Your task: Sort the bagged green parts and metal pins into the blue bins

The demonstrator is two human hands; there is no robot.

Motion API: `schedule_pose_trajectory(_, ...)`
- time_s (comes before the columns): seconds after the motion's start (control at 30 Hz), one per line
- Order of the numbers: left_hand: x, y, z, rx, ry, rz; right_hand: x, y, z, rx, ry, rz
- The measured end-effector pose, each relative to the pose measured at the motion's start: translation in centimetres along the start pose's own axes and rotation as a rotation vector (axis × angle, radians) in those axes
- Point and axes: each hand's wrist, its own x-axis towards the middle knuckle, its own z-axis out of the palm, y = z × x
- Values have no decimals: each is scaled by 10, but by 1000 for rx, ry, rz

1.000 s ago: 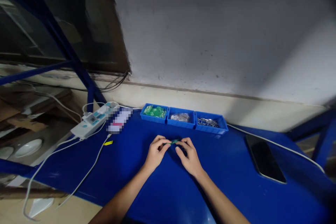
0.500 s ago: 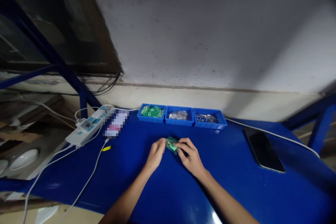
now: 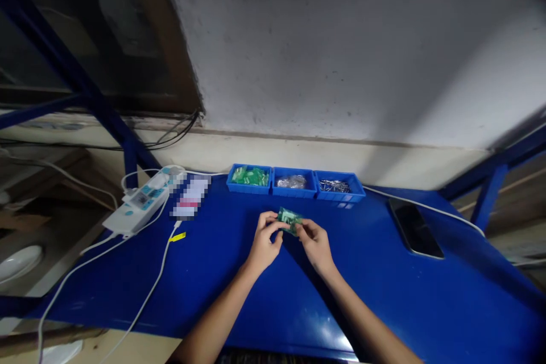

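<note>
A small clear plastic bag (image 3: 290,217) with a green, card-like piece inside is held up over the blue table, between both my hands. My right hand (image 3: 316,242) pinches its right end between thumb and fingers. On the other side, my left hand (image 3: 265,242) has its index finger laid across the bag's lower front, while another finger is at the left corner; its thumb stands off below. Behind the hands, a blue bin of green pieces (image 3: 231,185) is at the left of a row. Beside it are a bin of clear bags (image 3: 294,192) and a bin of metal screws or pins (image 3: 341,196).
At left, a white power strip (image 3: 139,205) with cables lies beside a blurred-out phone (image 3: 190,199) on a charging cord with a yellow tag (image 3: 178,236). A dark phone (image 3: 416,229) lies at right, near a white cable (image 3: 426,207) along the wall.
The bag has turned and been raised slightly away from me. My left hand's thumb has come off it, and its index finger now reaches across the front. The view has shifted slightly.
</note>
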Motion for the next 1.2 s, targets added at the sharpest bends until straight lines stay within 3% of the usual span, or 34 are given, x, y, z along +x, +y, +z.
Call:
schedule_pose_trajectory(0.13, 2, 7, -4, -6, -11, -104, -11, 6, 4, -194, 159, -221)
schedule_pose_trajectory(0.23, 5, 9, -7, -51, -36, -185, -21, 9, 5, -366, 131, -440)
schedule_pose_trajectory(0.33, 6, 7, -8, -80, -88, -239, -24, 9, 6, -450, 59, -524)
schedule_pose_trajectory(0.4, 5, 4, -7, -93, -66, -235, -23, 8, 6, -452, 30, -486)
schedule_pose_trajectory(0.47, 4, 2, -6, -93, -39, -186, -19, 7, 6, -383, 5, -358)
schedule_pose_trajectory(0.63, 2, 0, -5, -64, -83, 1, -13, 3, 3, 41, 63, 33)
schedule_pose_trajectory(0.77, 0, -1, -4, -96, -139, 52, -12, 4, 3, 163, 101, 60)
schedule_pose_trajectory(0.93, 0, 3, -5, -10, -52, -90, -13, 11, 2, -26, 191, -140)
schedule_pose_trajectory(1.1, 5, 9, -11, -187, -117, -269, -16, 9, -2, -297, 146, -500)
schedule_pose_trajectory(1.2, 6, 4, -11, -224, -137, -315, -18, 8, -1, -401, 118, -533)
